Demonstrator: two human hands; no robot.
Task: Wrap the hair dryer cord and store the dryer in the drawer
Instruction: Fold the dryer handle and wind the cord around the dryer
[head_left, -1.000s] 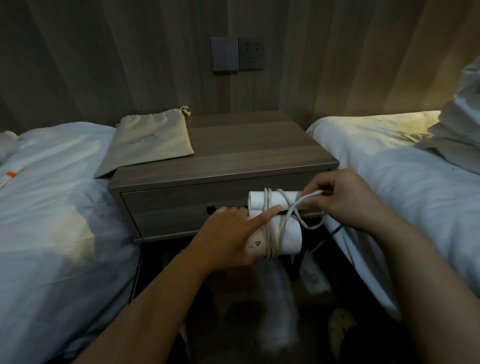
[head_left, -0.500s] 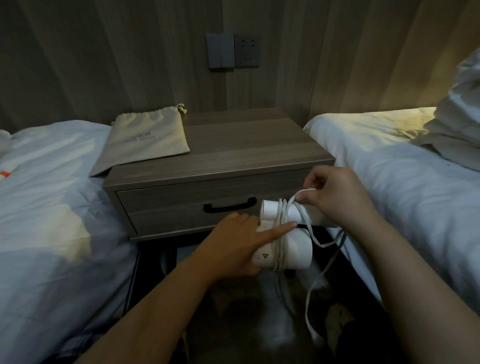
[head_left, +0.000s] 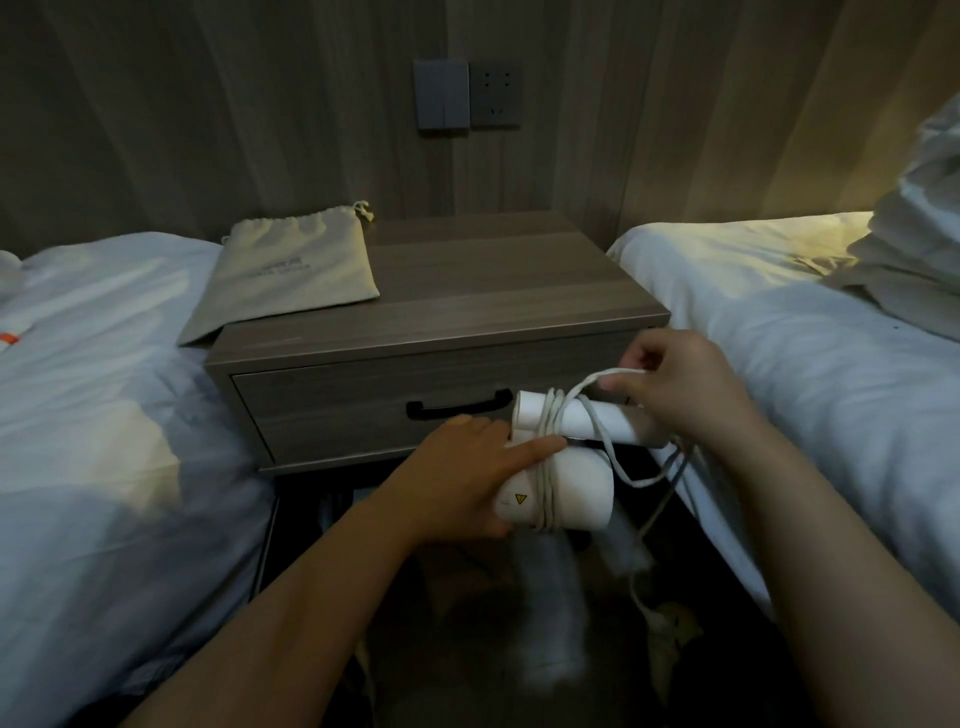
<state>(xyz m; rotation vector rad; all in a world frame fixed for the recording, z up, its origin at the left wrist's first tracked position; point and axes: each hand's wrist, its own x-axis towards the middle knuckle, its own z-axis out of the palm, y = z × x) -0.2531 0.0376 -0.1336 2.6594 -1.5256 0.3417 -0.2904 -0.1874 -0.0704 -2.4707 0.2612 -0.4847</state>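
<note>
- Since half a second ago the right hand (head_left: 680, 387) has drawn the cord (head_left: 550, 441) up and across the folded handle, and the loose loop beneath has shortened; the left hand (head_left: 462, 475) has barely shifted.
- Head view: the hair dryer (head_left: 558, 486) is held in the air just in front of the closed drawer (head_left: 363, 410) of the counter (head_left: 493, 291), between two beds (head_left: 104, 415).
- Left fingers (head_left: 535, 447) are closed around the rear of the barrel, the forefinger stretched out to pin the turns already wound.
- Right fingers (head_left: 621, 384) pinch the cord taut above the handle.
- One tail hangs toward the floor, its plug (head_left: 652, 618) dangling.
- It looks a light, hard plastic thing, smooth and likely slippery; the barrel is the sure place to hold.
- That cord seems springy, so I judge the turns would slacken if the forefinger lifted.
- A cloth pouch (head_left: 291, 275) lies on the counter, untouched.
</note>
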